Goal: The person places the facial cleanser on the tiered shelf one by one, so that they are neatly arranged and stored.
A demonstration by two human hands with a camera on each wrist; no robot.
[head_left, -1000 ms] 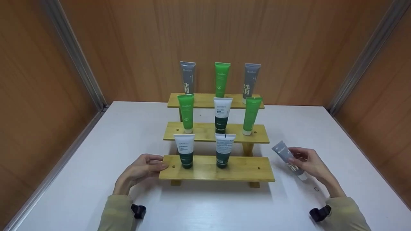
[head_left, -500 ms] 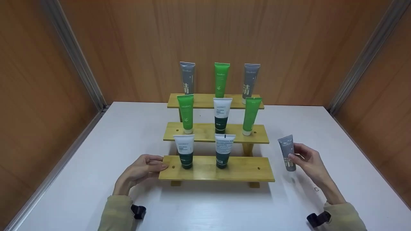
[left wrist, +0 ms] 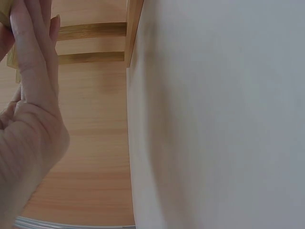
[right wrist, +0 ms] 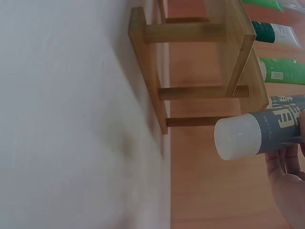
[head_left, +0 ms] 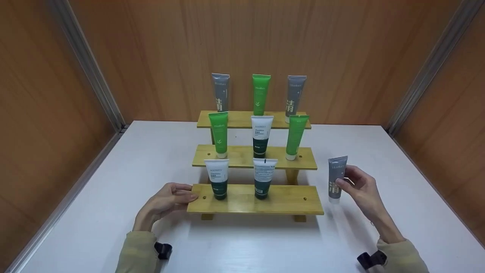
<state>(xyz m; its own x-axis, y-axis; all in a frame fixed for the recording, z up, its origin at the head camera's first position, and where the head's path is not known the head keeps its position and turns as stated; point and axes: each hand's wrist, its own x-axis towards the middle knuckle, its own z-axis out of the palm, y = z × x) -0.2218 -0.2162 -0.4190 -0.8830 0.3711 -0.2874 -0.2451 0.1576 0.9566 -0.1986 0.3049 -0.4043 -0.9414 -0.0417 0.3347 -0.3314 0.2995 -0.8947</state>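
In the head view my right hand (head_left: 362, 193) pinches a grey-blue squeeze tube (head_left: 337, 176) between thumb and fingers, upright with its white cap down, to the right of a three-tier wooden stand (head_left: 286, 201). The right wrist view shows the tube's white cap (right wrist: 238, 137) held off the table. My left hand (head_left: 166, 201) grips the left end of the bottom tier, thumb on top. On that tier stand two white-and-dark-green tubes, one at left (head_left: 217, 178) and one in the middle (head_left: 264, 178); its right end bears no tube.
The middle tier carries a green tube (head_left: 219, 132), a white-and-green tube (head_left: 261, 134) and another green tube (head_left: 296, 136). On top stand two grey-blue tubes (head_left: 221, 91) with a green tube (head_left: 261, 93) between them. Wooden panels (head_left: 242, 49) enclose the white table (head_left: 242, 246).
The grey-blue tube in my right hand has turned from slanted to upright and shifted slightly left and up in the head view. My left hand stays on the stand.
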